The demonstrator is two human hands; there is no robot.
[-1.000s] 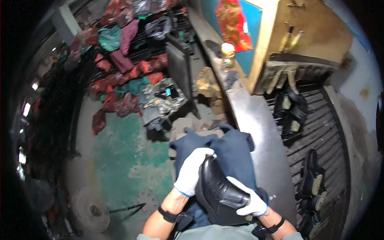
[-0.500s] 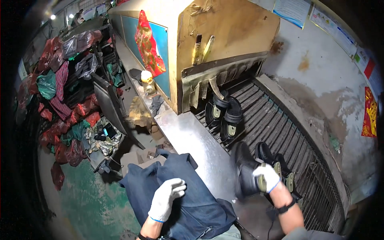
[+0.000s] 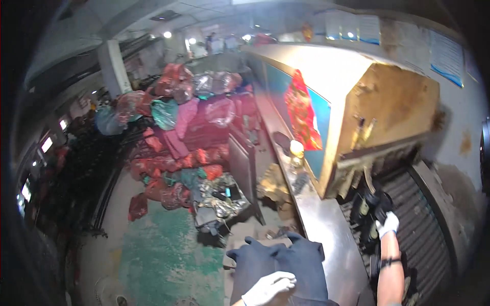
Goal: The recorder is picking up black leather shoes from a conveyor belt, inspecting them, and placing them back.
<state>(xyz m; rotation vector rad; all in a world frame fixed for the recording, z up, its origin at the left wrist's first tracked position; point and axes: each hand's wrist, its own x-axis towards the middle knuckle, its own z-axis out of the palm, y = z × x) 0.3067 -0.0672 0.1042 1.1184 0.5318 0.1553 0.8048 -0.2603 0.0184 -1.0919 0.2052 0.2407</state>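
My right hand (image 3: 389, 224), in a white glove, reaches out over the dark slatted conveyor (image 3: 423, 224). Its partly blurred fingers are closed on a black shoe (image 3: 382, 205) near the machine's mouth. Just left of that one stands another black shoe (image 3: 360, 208) with a pale insole. A further dark shoe shape below the hand is too blurred to make out fully. Low in the picture, my left hand (image 3: 270, 287), gloved in white too, has its fingers stretched out and holds nothing. It is over the dark blue cloth (image 3: 306, 262) on my lap.
A large tan machine (image 3: 388, 97) with a ragged flap stands over the conveyor's far end. A shiny metal ledge (image 3: 332, 239) runs beside it, carrying a yellow-topped jar (image 3: 296, 153). Red and green plastic bags (image 3: 168, 191) are heaped at left, near a dark upright panel (image 3: 242, 168).
My view has swung up and left. My right hand, earlier low at the conveyor with a blurred black shoe, is now farther out by the machine's mouth. The left hand stays over the cloth.
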